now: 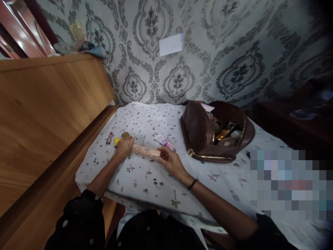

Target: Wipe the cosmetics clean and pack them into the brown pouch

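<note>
A pinkish-beige cylindrical bottle (145,151) lies sideways between my hands, just above the patterned white cloth (145,184). My left hand (124,147) is closed round its left end. At its right end, the fingers and thumb of my right hand (171,161) are closed on the bottle. A pink and white tube (164,141) lies just behind my right hand. Beside my left hand are a yellow item (117,141), partly covered by the hand, and a round olive-coloured item (125,134). Farther left lies a small pink-capped tube (109,138).
An open brown bag (199,130) with cosmetics inside stands right of my hands. A wooden panel (52,114) borders the left side. Behind the cloth rises a patterned wall (178,81) with a white paper (171,44) on it. The lower right is pixelated.
</note>
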`<action>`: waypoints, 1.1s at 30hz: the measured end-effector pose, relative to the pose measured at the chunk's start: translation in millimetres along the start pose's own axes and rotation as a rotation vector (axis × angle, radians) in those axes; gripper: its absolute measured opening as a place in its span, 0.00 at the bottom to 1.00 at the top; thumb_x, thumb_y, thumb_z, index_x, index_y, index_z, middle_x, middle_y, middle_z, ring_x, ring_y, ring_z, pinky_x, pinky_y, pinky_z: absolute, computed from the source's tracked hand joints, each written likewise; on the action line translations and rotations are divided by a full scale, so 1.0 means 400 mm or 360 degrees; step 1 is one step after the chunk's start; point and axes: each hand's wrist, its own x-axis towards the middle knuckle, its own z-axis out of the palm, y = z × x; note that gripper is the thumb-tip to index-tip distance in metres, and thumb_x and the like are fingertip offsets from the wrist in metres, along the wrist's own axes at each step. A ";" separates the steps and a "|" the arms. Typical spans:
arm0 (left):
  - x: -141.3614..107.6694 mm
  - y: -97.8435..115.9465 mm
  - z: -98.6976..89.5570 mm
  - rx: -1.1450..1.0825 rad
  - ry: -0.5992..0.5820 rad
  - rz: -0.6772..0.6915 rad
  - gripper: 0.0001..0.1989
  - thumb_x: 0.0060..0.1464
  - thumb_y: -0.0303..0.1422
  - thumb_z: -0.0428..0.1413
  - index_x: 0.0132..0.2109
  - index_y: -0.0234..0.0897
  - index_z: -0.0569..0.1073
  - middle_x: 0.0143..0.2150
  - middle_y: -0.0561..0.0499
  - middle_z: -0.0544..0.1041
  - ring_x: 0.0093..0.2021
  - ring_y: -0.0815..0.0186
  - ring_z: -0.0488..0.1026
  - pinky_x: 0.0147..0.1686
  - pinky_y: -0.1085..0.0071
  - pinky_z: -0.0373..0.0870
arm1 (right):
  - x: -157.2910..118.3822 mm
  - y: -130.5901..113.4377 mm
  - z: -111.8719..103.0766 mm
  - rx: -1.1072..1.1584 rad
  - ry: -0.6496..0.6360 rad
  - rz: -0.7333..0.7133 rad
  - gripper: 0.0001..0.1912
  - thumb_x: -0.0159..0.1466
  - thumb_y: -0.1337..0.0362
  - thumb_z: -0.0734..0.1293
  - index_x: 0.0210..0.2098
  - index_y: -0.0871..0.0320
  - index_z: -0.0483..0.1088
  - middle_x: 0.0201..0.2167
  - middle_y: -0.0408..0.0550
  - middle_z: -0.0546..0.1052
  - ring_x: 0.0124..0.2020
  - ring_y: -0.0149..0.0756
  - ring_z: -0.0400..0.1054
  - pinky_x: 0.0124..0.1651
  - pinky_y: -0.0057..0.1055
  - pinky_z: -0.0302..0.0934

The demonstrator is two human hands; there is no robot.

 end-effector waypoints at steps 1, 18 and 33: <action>-0.002 -0.001 0.001 0.0000 0.0022 -0.0026 0.20 0.69 0.32 0.40 0.31 0.36 0.69 0.30 0.49 0.75 0.33 0.63 0.74 0.38 0.68 0.66 | 0.001 0.001 -0.001 -0.0021 -0.0001 0.0002 0.17 0.58 0.54 0.71 0.43 0.57 0.72 0.36 0.47 0.77 0.37 0.37 0.72 0.42 0.35 0.69; -0.026 0.154 -0.066 0.0413 0.0153 0.0623 0.16 0.67 0.35 0.49 0.33 0.35 0.73 0.30 0.46 0.75 0.36 0.57 0.70 0.38 0.62 0.59 | -0.009 0.016 -0.002 -0.0104 -0.0079 0.0013 0.18 0.55 0.65 0.71 0.45 0.55 0.71 0.37 0.46 0.78 0.36 0.38 0.73 0.40 0.34 0.68; -0.072 0.180 -0.083 0.0173 -0.0366 0.0458 0.14 0.67 0.39 0.48 0.40 0.36 0.73 0.36 0.47 0.76 0.39 0.59 0.73 0.39 0.63 0.64 | -0.019 0.008 -0.002 -0.0218 -0.0072 -0.0089 0.33 0.55 0.69 0.71 0.59 0.52 0.60 0.44 0.48 0.77 0.33 0.33 0.71 0.40 0.34 0.68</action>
